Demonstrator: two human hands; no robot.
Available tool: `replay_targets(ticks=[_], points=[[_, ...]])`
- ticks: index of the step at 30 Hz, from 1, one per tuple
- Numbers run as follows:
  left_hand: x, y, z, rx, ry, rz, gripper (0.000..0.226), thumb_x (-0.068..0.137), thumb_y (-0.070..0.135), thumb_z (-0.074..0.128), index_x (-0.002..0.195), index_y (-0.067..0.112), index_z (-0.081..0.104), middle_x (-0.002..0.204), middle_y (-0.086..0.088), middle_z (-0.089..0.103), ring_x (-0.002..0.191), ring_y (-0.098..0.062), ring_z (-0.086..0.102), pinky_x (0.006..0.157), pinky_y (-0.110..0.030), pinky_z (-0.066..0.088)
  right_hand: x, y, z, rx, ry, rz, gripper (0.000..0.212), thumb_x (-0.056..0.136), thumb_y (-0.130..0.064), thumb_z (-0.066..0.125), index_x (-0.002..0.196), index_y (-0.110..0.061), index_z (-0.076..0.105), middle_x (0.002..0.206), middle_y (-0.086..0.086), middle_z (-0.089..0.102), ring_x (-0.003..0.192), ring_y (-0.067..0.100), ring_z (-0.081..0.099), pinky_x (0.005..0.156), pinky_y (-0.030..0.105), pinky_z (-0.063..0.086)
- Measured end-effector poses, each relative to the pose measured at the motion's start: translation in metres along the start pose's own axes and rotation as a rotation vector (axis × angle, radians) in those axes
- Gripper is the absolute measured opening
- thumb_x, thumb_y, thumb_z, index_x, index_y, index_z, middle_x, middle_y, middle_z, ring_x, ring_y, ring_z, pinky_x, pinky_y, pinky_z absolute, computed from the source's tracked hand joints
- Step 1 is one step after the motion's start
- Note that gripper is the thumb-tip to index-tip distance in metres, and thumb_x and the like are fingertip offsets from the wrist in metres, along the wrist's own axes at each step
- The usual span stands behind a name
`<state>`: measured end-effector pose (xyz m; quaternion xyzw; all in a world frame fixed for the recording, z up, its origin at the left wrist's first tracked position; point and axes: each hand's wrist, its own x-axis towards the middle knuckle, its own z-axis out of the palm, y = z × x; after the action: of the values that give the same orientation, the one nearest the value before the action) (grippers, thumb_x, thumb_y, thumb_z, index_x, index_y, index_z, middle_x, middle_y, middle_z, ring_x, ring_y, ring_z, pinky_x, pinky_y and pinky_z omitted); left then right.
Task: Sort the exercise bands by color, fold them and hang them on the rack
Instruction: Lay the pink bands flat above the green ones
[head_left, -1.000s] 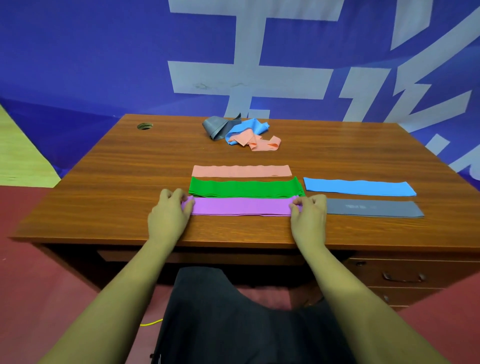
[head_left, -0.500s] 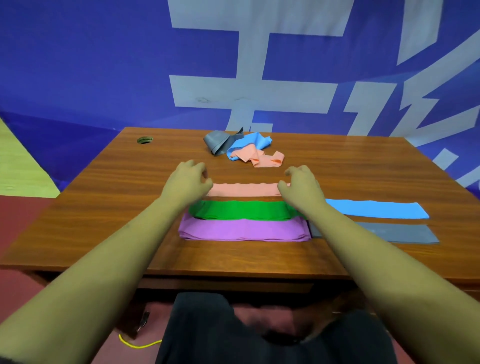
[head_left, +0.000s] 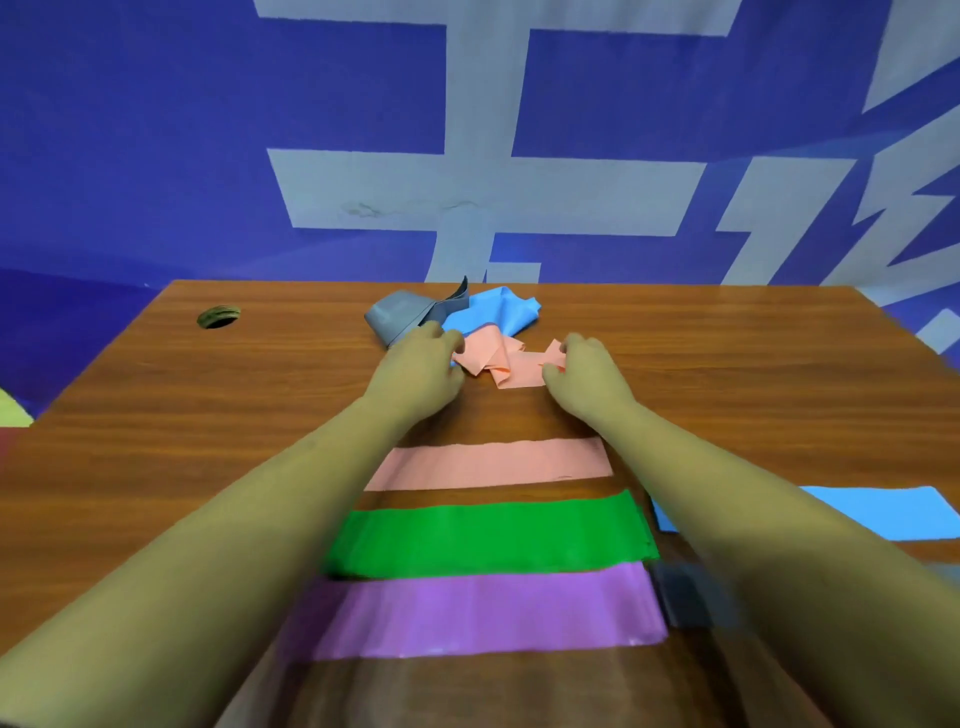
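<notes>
At the far middle of the wooden table (head_left: 182, 415) lies a crumpled pile: a grey band (head_left: 400, 317), a blue band (head_left: 496, 312) and a salmon band (head_left: 501, 361). My left hand (head_left: 423, 366) grips the salmon band's left end with curled fingers. My right hand (head_left: 587, 376) pinches its right end. Nearer to me, flat folded bands lie in rows: salmon (head_left: 488, 462), green (head_left: 488, 540), purple (head_left: 483, 613). To their right lie a flat blue band (head_left: 883, 514) and a grey one (head_left: 691, 597), both partly hidden by my right arm. No rack is in view.
A round cable hole (head_left: 218, 316) sits in the table's far left corner. A blue wall with large pale lettering (head_left: 467, 192) stands right behind the table's far edge. Bare wood shows on the table's left and far right sides.
Both hands left the purple band, passed over the flat rows and reached forward to the pile at the back. They now hold the crumpled salmon band's ends. The camera moved closer over the table.
</notes>
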<state>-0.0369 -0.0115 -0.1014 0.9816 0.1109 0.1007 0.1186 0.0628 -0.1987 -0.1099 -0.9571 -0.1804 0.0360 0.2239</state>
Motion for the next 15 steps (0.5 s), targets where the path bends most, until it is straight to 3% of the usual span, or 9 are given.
replay_targets(ticks=[3,6,9,12,15], points=[[0.027,0.006,0.021,-0.052,-0.08,0.057,0.048,0.097,0.036,0.05,0.144,0.032,0.043,0.145,-0.006,0.04,0.131,-0.026,0.04,0.105,-0.043,0.041,0.02,0.007,0.011,-0.007,0.044,0.043,0.046,0.09,-0.034,0.061,0.127,-0.009,0.049,0.127,0.014,0.052,0.117,0.031,0.053,0.097,0.044,0.048],[0.042,0.013,0.039,0.01,-0.211,0.082,0.049,0.096,0.044,0.05,0.144,0.038,0.042,0.15,-0.004,0.033,0.135,-0.026,0.034,0.107,-0.042,0.037,0.031,0.016,0.019,-0.056,0.089,0.026,0.037,0.089,-0.027,0.063,0.119,-0.007,0.056,0.123,0.014,0.053,0.115,0.032,0.052,0.095,0.041,0.046],[0.047,0.014,0.046,-0.013,-0.153,0.059,0.041,0.091,0.04,0.061,0.13,0.031,0.056,0.138,-0.003,0.04,0.125,-0.024,0.043,0.099,-0.04,0.043,0.036,0.024,0.02,0.018,0.159,0.046,0.021,0.094,-0.017,0.054,0.11,-0.01,0.065,0.113,0.011,0.061,0.101,0.028,0.058,0.081,0.036,0.049],[0.047,0.014,0.045,-0.137,-0.108,-0.008,0.029,0.089,0.036,0.064,0.114,0.023,0.06,0.122,-0.001,0.041,0.112,-0.021,0.049,0.089,-0.037,0.047,0.036,0.024,0.01,0.263,0.257,0.104,0.02,0.097,-0.022,0.054,0.106,-0.013,0.069,0.1,0.004,0.068,0.084,0.015,0.061,0.062,0.022,0.045],[0.04,0.017,0.039,-0.188,-0.11,-0.027,0.03,0.085,0.042,0.064,0.111,0.027,0.059,0.116,0.0,0.038,0.116,-0.021,0.042,0.094,-0.038,0.045,0.028,0.01,-0.013,0.518,0.347,0.005,0.018,0.097,-0.022,0.053,0.097,-0.014,0.07,0.088,-0.003,0.067,0.074,0.005,0.058,0.054,0.009,0.037]])
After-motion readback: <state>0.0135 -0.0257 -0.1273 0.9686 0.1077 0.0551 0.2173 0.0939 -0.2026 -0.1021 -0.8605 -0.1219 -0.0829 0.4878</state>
